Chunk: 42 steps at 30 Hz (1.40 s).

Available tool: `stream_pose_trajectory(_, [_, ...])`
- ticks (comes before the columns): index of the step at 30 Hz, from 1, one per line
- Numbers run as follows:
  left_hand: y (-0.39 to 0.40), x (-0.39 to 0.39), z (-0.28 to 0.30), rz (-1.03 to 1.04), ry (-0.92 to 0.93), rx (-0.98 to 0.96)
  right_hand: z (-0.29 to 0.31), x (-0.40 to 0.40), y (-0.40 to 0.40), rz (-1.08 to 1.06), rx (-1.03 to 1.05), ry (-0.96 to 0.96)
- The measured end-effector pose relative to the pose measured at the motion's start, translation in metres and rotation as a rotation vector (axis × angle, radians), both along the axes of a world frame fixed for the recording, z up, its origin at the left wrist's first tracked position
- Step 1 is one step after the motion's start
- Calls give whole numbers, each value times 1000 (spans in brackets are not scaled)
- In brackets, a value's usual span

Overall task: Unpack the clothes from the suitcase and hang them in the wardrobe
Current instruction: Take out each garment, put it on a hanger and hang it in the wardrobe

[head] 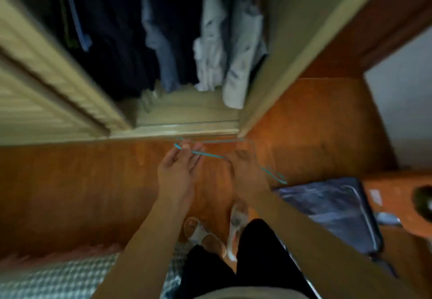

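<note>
Head view: blurred.
Hanger: thin teal wire hanger (211,155), bare, long axis running left-right, level, just in front of open beige wardrobe (187,111).
L hand: left hand (180,172) palm up, fingertips pinching hanger's left end.
R hand: right hand (247,170) on hanger's right part; grip looks closed round wire, blur, can't tell for sure.
Suitcase: dark blue soft suitcase (332,207), open on orange wood floor (70,193), low right, nearer R hand.
Room: hung clothes (210,41) fill rail; gap w/ space at right wall, I'd judge.
</note>
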<state>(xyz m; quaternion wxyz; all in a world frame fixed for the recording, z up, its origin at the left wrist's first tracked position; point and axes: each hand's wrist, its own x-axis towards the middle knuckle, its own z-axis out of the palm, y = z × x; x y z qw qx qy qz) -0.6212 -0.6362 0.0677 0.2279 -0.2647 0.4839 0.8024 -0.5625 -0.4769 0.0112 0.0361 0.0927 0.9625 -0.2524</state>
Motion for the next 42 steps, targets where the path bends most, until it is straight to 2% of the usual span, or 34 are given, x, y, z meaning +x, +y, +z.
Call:
stream_pose_trajectory(1, [10,14,8,-56,-2,-53,10,21,11,-62,19,47])
stream_pose_trajectory(2, [20,31,11,-142,36,-190,19,46,26,-110,39,77])
stream_pose_trajectory(5, [56,77,17,-589,368,-889,39,133,76,-171,101,83])
stream_pose_trajectory(6, [64,92,19,-686,538,-1042,45,160,88,-166,130,95])
stream_pose_trajectory(7, [72,106,20,-786,718,-1068,53,187,99,-174,161,83])
stream_pose_trajectory(9, [89,137,27,-1056,955,-879,65,240,119,-216,185,114])
stream_pose_trajectory(11, [102,171,34,-1353,981,-672,74,295,127,-311,213,211])
stream_pose_trajectory(12, [107,190,33,-1439,980,-608,75,324,126,-406,228,254])
stream_pose_trajectory(14, [120,237,33,-1504,973,-554,66,386,120,-748,180,301])
stream_pose_trajectory(16, [135,297,25,-1511,987,-531,55,447,105,-1208,-133,279])
stream_pose_trajectory(18, [150,368,22,-1614,1072,-523,55,505,89,-1530,-697,346])
stream_pose_trajectory(20, [160,446,19,-1840,1215,-473,54,571,76,-1727,-1212,422])
stream_pose_trajectory(23, [157,544,11,-2193,1447,-309,39,690,64,-1986,-1617,575])
stream_pose_trajectory(25, [144,588,3,-2288,1610,-191,28,756,52,-2130,-1869,819])
stream_pose_trajectory(26, [137,605,3,-2309,1705,-138,29,783,45,-2205,-1914,929])
stream_pose_trajectory(27, [130,618,3,-2322,1795,-80,31,804,40,-2281,-1895,989])
stream_pose_trajectory(29, [123,633,5,-2367,1922,51,36,837,37,-2412,-1712,1013])
stream_pose_trajectory(31, [126,637,3,-2471,1928,187,35,857,38,-2458,-1582,982])
stream_pose_trajectory(33, [135,632,-3,-2607,1840,201,29,870,44,-2477,-1406,835])
stream_pose_trajectory(35, [150,621,-20,-2701,1668,45,25,876,53,-2485,-1205,656])
stream_pose_trajectory(37, [171,606,-51,-2747,1499,-207,12,878,63,-2481,-1035,434])
stream_pose_trajectory(39, [197,591,-98,-2831,1401,-431,-17,879,72,-2477,-871,235])
stream_pose_trajectory(42, [235,575,-183,-2918,1304,-651,-85,875,86,-2444,-700,21])
